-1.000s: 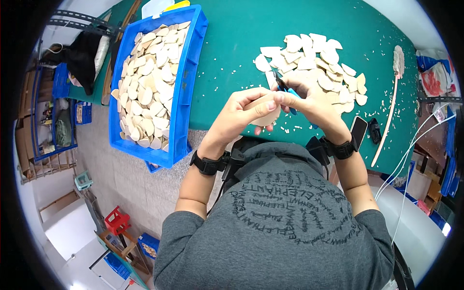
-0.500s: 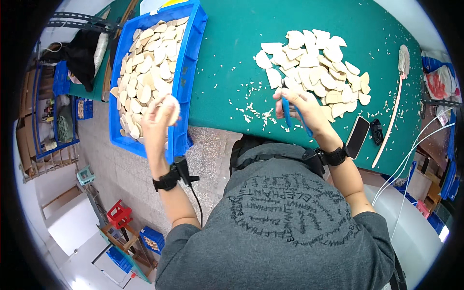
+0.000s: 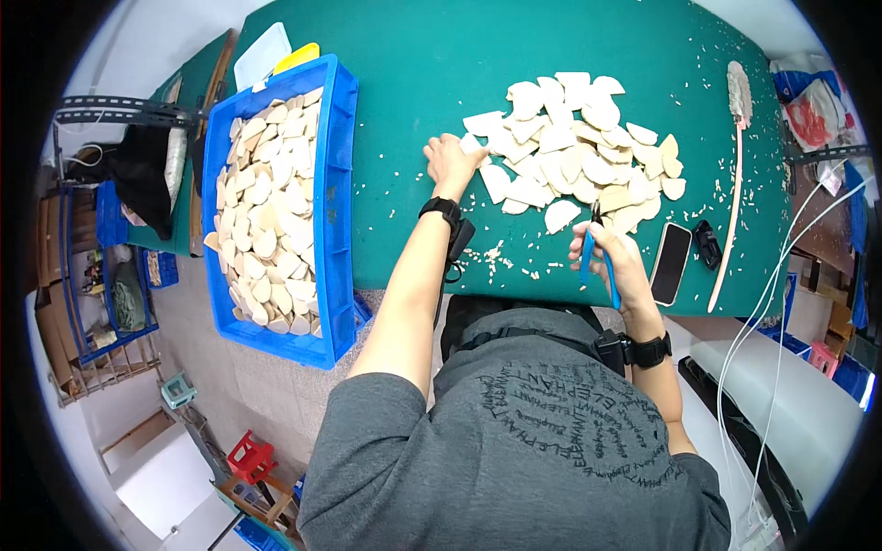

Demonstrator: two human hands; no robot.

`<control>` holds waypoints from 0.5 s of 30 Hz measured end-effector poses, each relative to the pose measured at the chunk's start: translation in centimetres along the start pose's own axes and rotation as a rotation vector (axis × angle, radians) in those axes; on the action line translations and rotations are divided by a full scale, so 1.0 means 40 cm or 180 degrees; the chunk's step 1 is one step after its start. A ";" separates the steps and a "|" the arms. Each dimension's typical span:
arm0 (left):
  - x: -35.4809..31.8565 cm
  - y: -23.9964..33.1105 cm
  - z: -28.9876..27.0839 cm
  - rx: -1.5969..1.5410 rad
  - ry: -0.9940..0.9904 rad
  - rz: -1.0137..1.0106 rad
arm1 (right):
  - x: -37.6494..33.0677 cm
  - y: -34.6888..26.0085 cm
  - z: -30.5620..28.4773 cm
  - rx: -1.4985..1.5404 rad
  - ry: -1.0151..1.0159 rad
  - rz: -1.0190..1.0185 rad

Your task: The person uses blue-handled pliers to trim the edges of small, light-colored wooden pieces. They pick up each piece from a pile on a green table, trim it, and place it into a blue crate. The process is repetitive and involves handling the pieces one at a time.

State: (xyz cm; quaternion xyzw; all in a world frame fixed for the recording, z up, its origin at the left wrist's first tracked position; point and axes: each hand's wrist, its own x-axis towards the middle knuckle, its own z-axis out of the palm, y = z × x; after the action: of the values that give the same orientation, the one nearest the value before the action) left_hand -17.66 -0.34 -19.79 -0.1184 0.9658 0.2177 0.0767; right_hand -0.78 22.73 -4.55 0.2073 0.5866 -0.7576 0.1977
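My left hand (image 3: pixel 451 163) is at the left edge of a pile of pale, flat, half-round pieces (image 3: pixel 562 140) on the green table. Its fingers are spread, and the thumb touches a small pale piece (image 3: pixel 470 144); no firm grip on it shows. In my right hand (image 3: pixel 620 262) is a pair of blue-handled nippers (image 3: pixel 613 280), the dark jaws pointing toward the near side of the pile. One loose piece (image 3: pixel 561 216) lies just left of the jaws. A blue crate (image 3: pixel 336 211) full of similar pieces stands left of my left arm.
Small pale scraps (image 3: pixel 493 264) are scattered over the green table (image 3: pixel 413 64). Right of my right hand lie a phone (image 3: pixel 672 264), a small black object (image 3: pixel 706 245) and a long-handled duster (image 3: pixel 738 174). White cables (image 3: pixel 781 303) hang at the right.
My left hand has moved from above the crate, where it held a pale piece, rightward to the pile; that piece is no longer in it. My right hand with the nippers has drawn back nearer my body.
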 end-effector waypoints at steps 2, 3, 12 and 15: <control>0.007 -0.032 0.015 -0.0404 0.0075 0.0518 | -0.005 0.012 -0.020 0.0175 0.0068 0.0018; 0.000 -0.050 0.022 -0.0587 0.0203 0.0831 | -0.003 0.016 -0.022 0.0229 0.0021 0.0040; -0.286 0.079 -0.261 -0.4536 -0.1909 0.0265 | 0.024 -0.037 0.066 -0.0383 -0.0699 -0.0401; -0.351 0.089 -0.325 -0.4405 -0.1698 0.0729 | -0.003 -0.080 0.108 -0.1425 -0.0281 -0.1080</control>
State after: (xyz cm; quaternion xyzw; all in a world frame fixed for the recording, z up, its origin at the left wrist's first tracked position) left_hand -6.36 -0.18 -3.94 0.0185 0.5633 0.8032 0.1932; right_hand -2.77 19.30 -0.91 0.0242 0.7563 -0.6398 0.1343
